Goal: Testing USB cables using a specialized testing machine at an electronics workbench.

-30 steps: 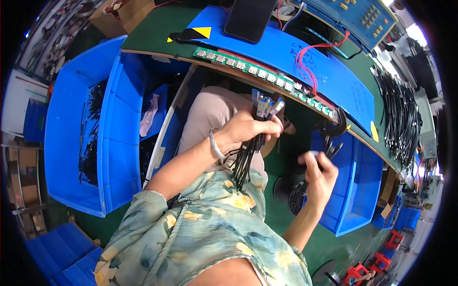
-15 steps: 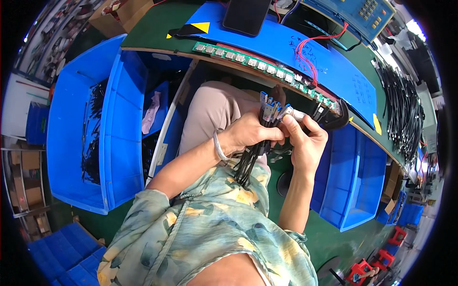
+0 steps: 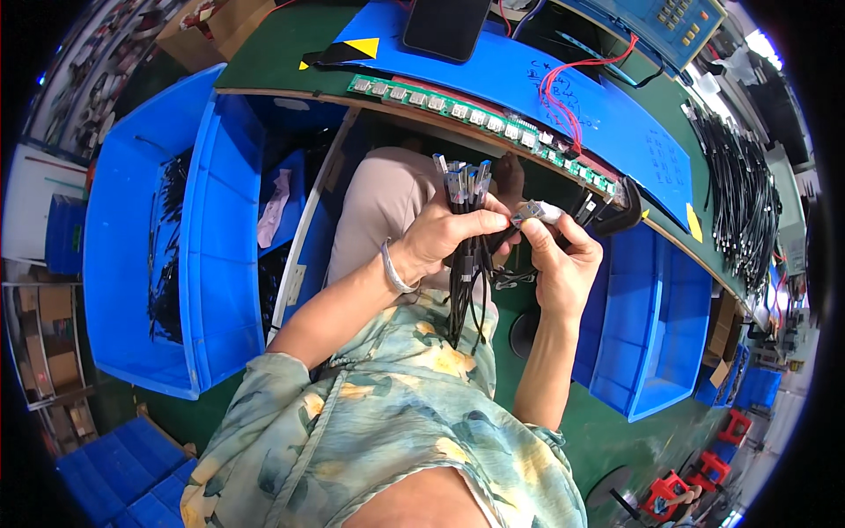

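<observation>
Head view: holds a bundle of black cables above the lap, with metal plug ends pointing up, some with blue inside, and with loose tails hanging toward the floral shirt. Wraps the left grip firmly around the bundle just below the plugs. With the right grip, pinches a single metal plug between thumb and fingertips, beside a small white piece; cannot tell whether worn on a finger or joined to the plug. Shows a few dark plug ends just past the right grip, perhaps held, perhaps only behind.

Compared with half a second ago, carries the bundle farther left, with a plain gap now between its plug ends and the pinched plug instead of a near touch. Seems to mean one plug singled out from the rest, free to be handled alone.

Farther out, faces a desk with a row of green circuit boards along its near edge, a blue sheet and a black phone behind, more black cables at the right, and blue bins on both sides.
</observation>
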Demonstrator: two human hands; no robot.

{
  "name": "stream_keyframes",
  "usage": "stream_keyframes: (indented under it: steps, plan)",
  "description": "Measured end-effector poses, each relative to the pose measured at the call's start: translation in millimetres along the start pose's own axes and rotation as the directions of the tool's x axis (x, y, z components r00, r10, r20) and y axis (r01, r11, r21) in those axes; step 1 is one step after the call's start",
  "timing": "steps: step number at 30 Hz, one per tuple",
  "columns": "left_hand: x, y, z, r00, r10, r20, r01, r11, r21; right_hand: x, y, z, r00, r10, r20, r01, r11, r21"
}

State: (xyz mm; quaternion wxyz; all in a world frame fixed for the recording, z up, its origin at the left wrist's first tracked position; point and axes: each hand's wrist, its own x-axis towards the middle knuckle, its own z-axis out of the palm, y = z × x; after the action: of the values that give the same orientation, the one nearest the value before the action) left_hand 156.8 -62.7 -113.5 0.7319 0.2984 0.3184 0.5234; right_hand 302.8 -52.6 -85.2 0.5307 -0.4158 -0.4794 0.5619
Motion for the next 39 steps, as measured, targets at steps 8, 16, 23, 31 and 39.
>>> stream_keyframes:
  steps: [8, 16, 23, 31, 39]
  plan:
    - [-4.4, -5.2, 17.6, 0.957, 0.291, -0.011, -0.289, 0.952, 0.105, -1.7, 4.1, 4.2, 1.000, -0.005, -0.015, 0.005, 1.000, 0.004]
    - [-0.6, 0.7, 7.3, 0.951, 0.295, -0.094, -0.254, 0.917, 0.308, 10.4, -6.8, -9.5, 0.984, -0.176, -0.012, 0.166, 0.947, -0.276]
    - [0.7, -2.7, 17.8, 0.954, 0.289, -0.079, -0.268, 0.941, 0.207, 12.4, -1.3, 5.1, 0.944, -0.329, -0.007, 0.313, 0.903, -0.294]
    - [4.0, -0.9, 14.4, 0.979, 0.115, -0.169, -0.120, 0.993, -0.021, -45.9, 33.5, -31.7, 0.994, 0.087, -0.063, -0.107, 0.850, -0.516]
    - [5.9, -6.1, 4.7, 0.988, -0.092, 0.125, 0.116, 0.973, -0.199, -53.4, 35.1, -23.8, 0.971, 0.239, 0.001, -0.238, 0.967, 0.091]
